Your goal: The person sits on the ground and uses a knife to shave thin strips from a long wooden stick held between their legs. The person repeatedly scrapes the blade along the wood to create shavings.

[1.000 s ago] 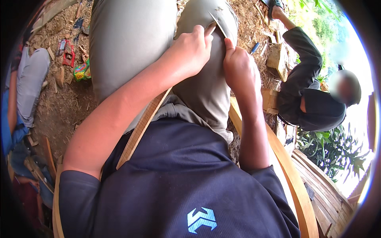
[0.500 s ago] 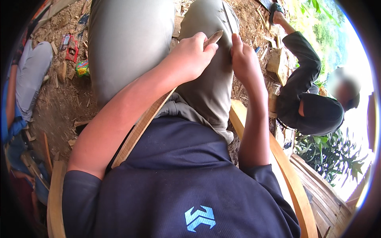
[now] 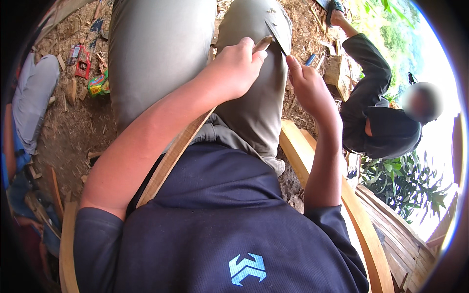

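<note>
My left hand (image 3: 238,68) is closed around a long wooden strip (image 3: 178,151), whose cut tip shows past my thumb. The strip runs back beneath my left forearm toward my side. My right hand (image 3: 309,80) grips a knife (image 3: 277,38), thumb forward; its thin dark blade lies over my right knee, beside the strip's tip. The knife's handle is hidden in my fist. A few pale shavings (image 3: 271,10) rest on the trousers (image 3: 244,27) at that knee.
Curved wooden rails (image 3: 364,227) flank me. A person in dark clothes (image 3: 393,132) sits at the right near a wood block (image 3: 337,73); another in grey trousers (image 3: 36,97) is at the left. Wood chips, a red packet (image 3: 83,63) and a green-yellow packet (image 3: 99,84) litter the ground.
My right hand has shifted right and slightly toward me with the knife, and the blade sits at a different angle. My left hand and the strip have barely moved.
</note>
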Available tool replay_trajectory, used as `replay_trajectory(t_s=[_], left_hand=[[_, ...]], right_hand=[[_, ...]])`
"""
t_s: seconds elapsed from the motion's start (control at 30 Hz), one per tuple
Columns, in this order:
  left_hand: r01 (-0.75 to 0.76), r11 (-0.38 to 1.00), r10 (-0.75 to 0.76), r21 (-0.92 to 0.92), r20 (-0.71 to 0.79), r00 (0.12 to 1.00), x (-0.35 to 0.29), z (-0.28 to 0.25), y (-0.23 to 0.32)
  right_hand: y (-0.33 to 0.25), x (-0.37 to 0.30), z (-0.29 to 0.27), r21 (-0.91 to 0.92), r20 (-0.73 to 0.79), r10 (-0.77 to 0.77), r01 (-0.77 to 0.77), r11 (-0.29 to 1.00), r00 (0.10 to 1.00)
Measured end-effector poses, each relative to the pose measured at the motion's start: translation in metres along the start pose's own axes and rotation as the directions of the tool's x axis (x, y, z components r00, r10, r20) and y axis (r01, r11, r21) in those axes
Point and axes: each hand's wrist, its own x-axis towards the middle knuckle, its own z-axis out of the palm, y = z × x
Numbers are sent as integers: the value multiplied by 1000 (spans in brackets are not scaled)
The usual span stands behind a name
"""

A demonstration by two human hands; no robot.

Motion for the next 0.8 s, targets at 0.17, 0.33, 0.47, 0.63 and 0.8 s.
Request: replay_trajectory(t_s=[0.17, 0.33, 0.47, 0.63, 0.8], left_hand=[[-28, 997, 30, 68, -19, 999, -2, 2, 3], [-85, 987, 85, 137, 6, 996, -9, 4, 5], [-31, 999, 31, 14, 16, 999, -7, 1, 0], [34, 999, -33, -24, 18, 999, -5, -3, 3], [41, 997, -40, -71, 16, 999, -4, -14, 9]], right_hand=[[-13, 2, 18, -242, -149, -34, -3, 970, 988], [-23, 20, 35, -226, -250, -1, -58, 972, 968], [-29, 14, 36, -205, -326, -123, 57, 977, 937], [-3, 17, 33, 287, -174, 113, -59, 956, 978], [12, 20, 16, 300, -220, 105, -35, 953, 970]])
